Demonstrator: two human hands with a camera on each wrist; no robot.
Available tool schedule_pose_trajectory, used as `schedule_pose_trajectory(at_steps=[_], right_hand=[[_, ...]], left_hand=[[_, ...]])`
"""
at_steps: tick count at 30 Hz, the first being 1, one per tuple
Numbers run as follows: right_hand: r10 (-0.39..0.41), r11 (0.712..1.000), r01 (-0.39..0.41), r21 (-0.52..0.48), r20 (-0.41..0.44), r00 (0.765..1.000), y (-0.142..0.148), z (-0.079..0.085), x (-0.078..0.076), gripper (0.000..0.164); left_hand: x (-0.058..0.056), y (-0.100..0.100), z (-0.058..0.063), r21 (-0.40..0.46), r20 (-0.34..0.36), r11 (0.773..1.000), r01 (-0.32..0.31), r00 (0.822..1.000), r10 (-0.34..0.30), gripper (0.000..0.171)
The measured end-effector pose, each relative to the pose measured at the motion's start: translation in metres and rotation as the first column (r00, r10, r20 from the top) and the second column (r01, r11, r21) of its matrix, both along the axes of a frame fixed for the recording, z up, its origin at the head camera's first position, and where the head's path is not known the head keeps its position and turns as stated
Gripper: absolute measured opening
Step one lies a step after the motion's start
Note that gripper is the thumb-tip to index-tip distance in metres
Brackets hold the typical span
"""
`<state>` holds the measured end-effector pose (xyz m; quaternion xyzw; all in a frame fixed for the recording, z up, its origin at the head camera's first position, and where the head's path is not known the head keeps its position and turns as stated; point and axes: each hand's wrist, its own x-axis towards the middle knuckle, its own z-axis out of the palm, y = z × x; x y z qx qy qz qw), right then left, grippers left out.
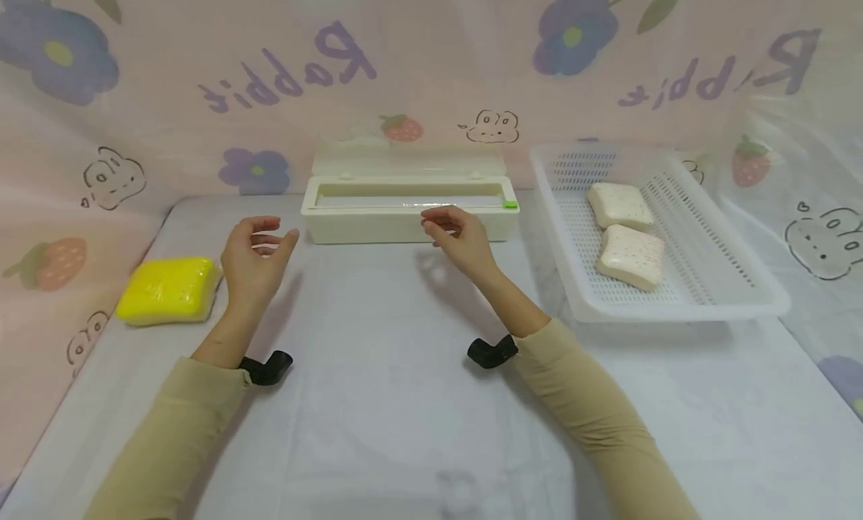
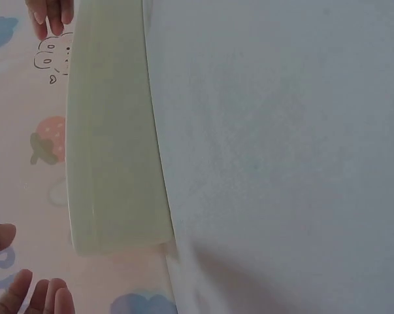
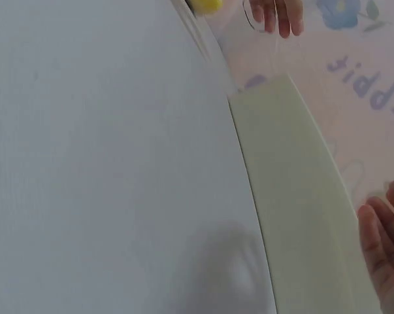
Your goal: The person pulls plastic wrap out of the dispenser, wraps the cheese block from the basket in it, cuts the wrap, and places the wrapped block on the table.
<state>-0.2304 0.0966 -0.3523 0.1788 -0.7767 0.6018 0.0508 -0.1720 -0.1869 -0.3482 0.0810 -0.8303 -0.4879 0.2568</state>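
A cream-coloured cling film dispenser box [image 1: 411, 226] stands at the back with its lid [image 1: 408, 160] raised. A film roll [image 1: 377, 201] shows inside, and a green slide cutter [image 1: 510, 204] sits at the right end of the rim. My left hand [image 1: 256, 261] is held in the air to the left of the box, fingers loosely bent and thumb apart, nothing in it. In front of the box, my right hand [image 1: 464, 243] hovers with its loosely curled fingertips overlapping the front rim in the head view. No object shows in it. Both hands appear at the edges of the wrist views.
A yellow block [image 1: 168, 290] with a shiny wrapping lies at the left, beside my left hand. On the right stands a white perforated basket [image 1: 674, 310] holding two pale speckled square pieces [image 1: 631, 256]. A printed curtain [image 1: 431, 63] hangs right behind the box.
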Motion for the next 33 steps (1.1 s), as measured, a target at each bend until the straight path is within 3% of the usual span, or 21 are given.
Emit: schedule_pose_trajectory(at_steps=[7,11,16,20,23,27,33], right_hand=[[-0.124,0.987,0.116,-0.109,-0.067,0.99,0.021,0.006,-0.007,0.021],[-0.193,0.979,0.18,-0.099,-0.138,0.972,0.031,0.007,-0.009,0.018],[-0.277,0.957,0.29,-0.001,-0.304,0.911,0.042,0.002,-0.011,0.017],[-0.281,0.93,0.352,0.106,-0.412,0.867,0.049,-0.001,-0.015,0.02],[-0.243,0.925,0.341,0.166,-0.433,0.868,0.054,-0.003,-0.018,0.022],[-0.196,0.91,0.317,0.268,-0.397,0.897,0.061,-0.003,-0.02,0.026],[-0.183,0.84,0.317,0.441,-0.319,0.93,0.07,-0.003,-0.027,0.031]], left_hand=[[-0.012,0.006,-0.006,-0.106,-0.11,0.992,0.067,0.991,-0.078,0.029],[-0.019,0.008,-0.007,-0.146,-0.156,0.984,0.101,0.98,-0.124,0.029],[-0.029,0.008,-0.009,-0.236,-0.188,0.959,0.159,0.96,-0.206,0.032],[-0.036,0.01,-0.009,-0.285,-0.163,0.935,0.213,0.95,-0.266,0.033],[-0.04,0.011,-0.008,-0.308,-0.117,0.918,0.249,0.948,-0.296,0.035],[-0.044,0.013,-0.007,-0.347,-0.056,0.899,0.268,0.951,-0.305,0.036],[-0.052,0.016,-0.007,-0.379,0.01,0.879,0.29,0.951,-0.309,0.035]])
